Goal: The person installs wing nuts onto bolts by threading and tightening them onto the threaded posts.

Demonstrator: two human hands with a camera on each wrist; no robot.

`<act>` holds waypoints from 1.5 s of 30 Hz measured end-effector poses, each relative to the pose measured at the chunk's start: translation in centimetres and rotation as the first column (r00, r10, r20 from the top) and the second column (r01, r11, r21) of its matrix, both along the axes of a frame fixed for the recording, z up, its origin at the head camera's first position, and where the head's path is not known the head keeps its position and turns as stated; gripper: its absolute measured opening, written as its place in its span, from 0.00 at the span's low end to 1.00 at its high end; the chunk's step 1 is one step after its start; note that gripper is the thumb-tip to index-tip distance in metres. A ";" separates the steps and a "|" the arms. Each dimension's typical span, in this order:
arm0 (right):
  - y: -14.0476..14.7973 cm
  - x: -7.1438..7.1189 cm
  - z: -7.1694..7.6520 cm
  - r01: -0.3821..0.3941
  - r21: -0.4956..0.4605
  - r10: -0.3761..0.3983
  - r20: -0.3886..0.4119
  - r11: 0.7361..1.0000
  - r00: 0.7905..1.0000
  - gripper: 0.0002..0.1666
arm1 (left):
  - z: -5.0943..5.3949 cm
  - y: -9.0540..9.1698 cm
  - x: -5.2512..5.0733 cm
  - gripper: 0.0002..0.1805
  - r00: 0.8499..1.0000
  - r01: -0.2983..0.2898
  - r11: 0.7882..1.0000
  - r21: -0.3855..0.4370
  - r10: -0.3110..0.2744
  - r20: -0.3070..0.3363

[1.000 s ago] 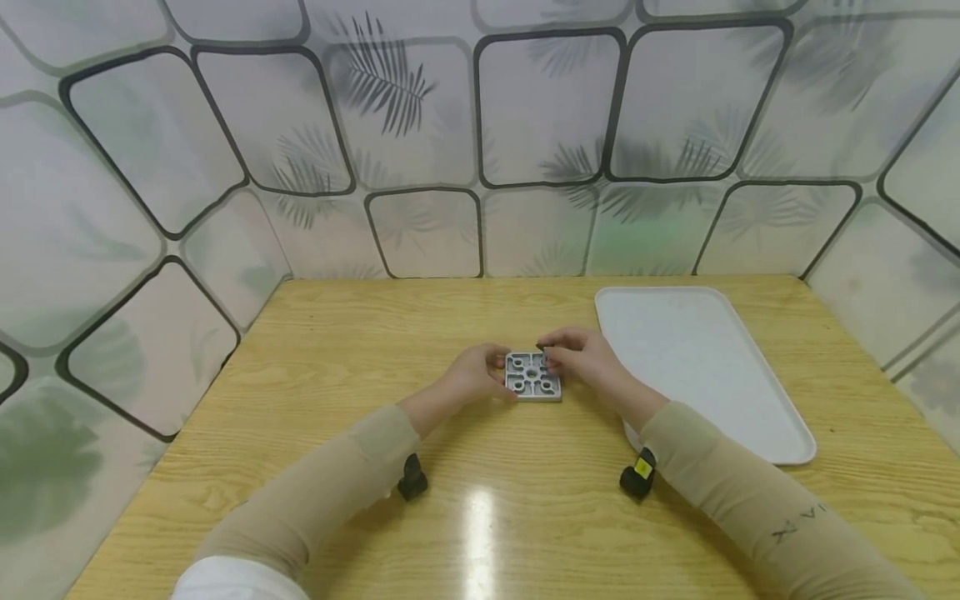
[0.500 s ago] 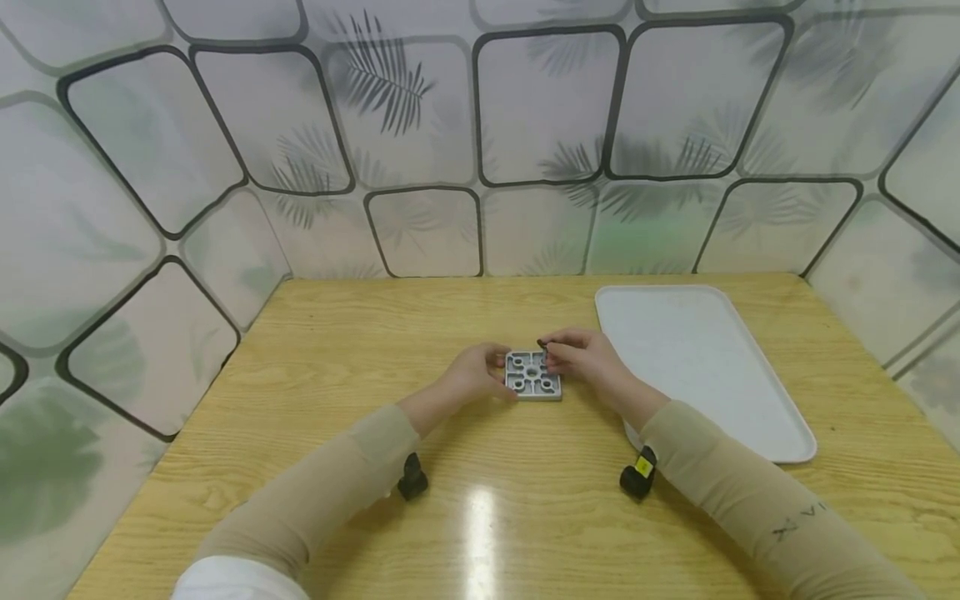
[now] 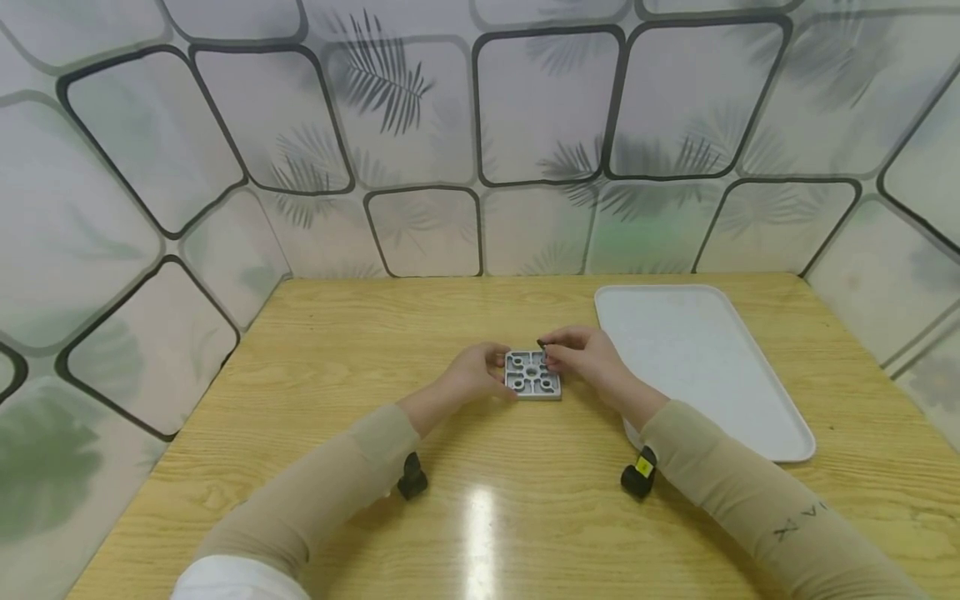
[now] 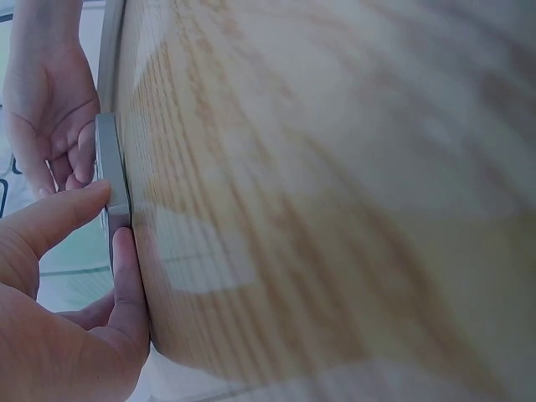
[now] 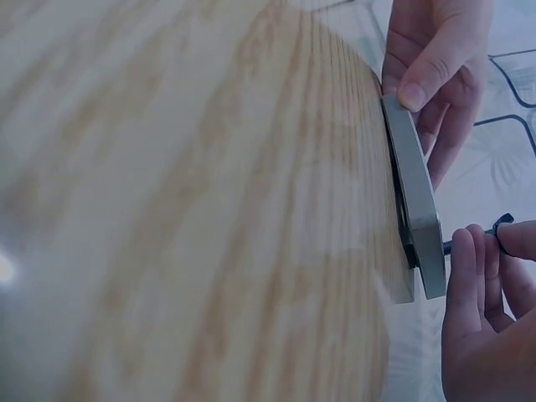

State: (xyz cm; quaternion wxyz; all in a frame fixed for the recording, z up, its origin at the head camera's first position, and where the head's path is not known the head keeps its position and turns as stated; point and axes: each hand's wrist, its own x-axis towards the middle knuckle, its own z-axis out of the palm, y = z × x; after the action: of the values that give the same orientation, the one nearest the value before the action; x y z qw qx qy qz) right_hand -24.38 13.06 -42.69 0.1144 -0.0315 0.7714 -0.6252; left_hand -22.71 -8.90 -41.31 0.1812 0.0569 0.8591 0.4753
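Observation:
A square grey metal plate (image 3: pixel 532 385) with ribs and round holes lies on the table. My left hand (image 3: pixel 474 372) grips its left side; in the left wrist view the thumb (image 4: pixel 88 199) and a finger press on the plate's edge. Over the plate's far right corner, my right hand (image 3: pixel 587 360) pinches a small dark screw-like piece (image 5: pixel 503 223) with a wider, bent-looking head. Its thin shaft points at the plate's upper face in the right wrist view. Whether the shaft sits in a hole cannot be made out; fingers cover that corner.
To the right, a white rectangular tray (image 3: pixel 697 367) lies on the wooden table (image 3: pixel 375 325), its near-left part behind my right forearm. Black wrist cameras (image 3: pixel 412 477) hang under both sleeves. A patterned wall covering (image 3: pixel 435 108) closes off the back and sides.
The dark head between my right fingers has tilted slightly upward since a second ago. My left hand and the plate stay essentially in place.

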 end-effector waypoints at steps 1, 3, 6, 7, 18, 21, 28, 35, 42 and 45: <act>0.0 0.0 0.0 0.002 0.005 -0.002 -0.002 1.000 1.000 0.20 | 0.0 0.0 0.0 0.46 1.000 -0.001 1.000 -0.002 0.001 0.002; -0.1 0.0 0.1 0.008 0.026 -0.008 -0.008 1.000 1.000 0.19 | -0.1 -0.1 -0.1 0.47 1.000 -0.006 1.000 -0.002 0.006 0.011; -0.2 0.0 0.2 0.016 0.064 -0.015 -0.017 0.998 1.000 0.18 | -0.1 -0.1 -0.2 0.47 1.000 -0.011 1.000 -0.003 0.011 0.015; -0.3 0.0 0.3 0.016 0.080 -0.015 -0.019 0.997 1.000 0.18 | -0.2 -0.1 -0.2 0.47 1.000 -0.012 1.000 -0.004 0.012 0.015; -0.4 -0.1 0.4 0.019 0.158 -0.016 -0.019 0.987 1.000 0.18 | -0.2 -0.1 -0.2 0.48 1.000 -0.005 1.000 0.004 0.005 0.013; -0.4 -0.1 0.4 0.016 0.155 -0.014 -0.014 0.988 1.000 0.19 | -0.2 -0.1 -0.2 0.48 1.000 -0.002 1.000 0.005 0.002 0.011; -0.5 0.3 0.7 -0.014 0.123 0.019 -0.037 0.992 0.999 0.20 | -0.2 0.0 -0.2 0.49 1.000 -0.009 1.000 0.016 0.008 0.020; -0.5 0.4 1.0 -0.009 0.009 0.009 -0.017 1.000 1.000 0.23 | -0.3 0.0 -0.2 0.49 1.000 -0.011 1.000 0.020 0.011 0.024; -0.5 0.4 1.0 -0.011 0.000 0.011 -0.005 1.000 1.000 0.23 | -0.3 0.0 -0.2 0.49 1.000 -0.010 1.000 0.001 0.010 0.009; -0.5 0.4 1.0 -0.014 -0.003 0.014 -0.004 1.000 1.000 0.23 | -0.2 0.0 -0.2 0.49 1.000 -0.009 1.000 0.002 0.009 0.009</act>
State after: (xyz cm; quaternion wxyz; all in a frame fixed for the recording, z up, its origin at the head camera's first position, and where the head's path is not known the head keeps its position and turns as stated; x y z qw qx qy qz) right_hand -24.01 12.59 -41.64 0.1174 -0.0385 0.7706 -0.6253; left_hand -22.87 -8.92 -41.55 0.1826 0.0511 0.8581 0.4772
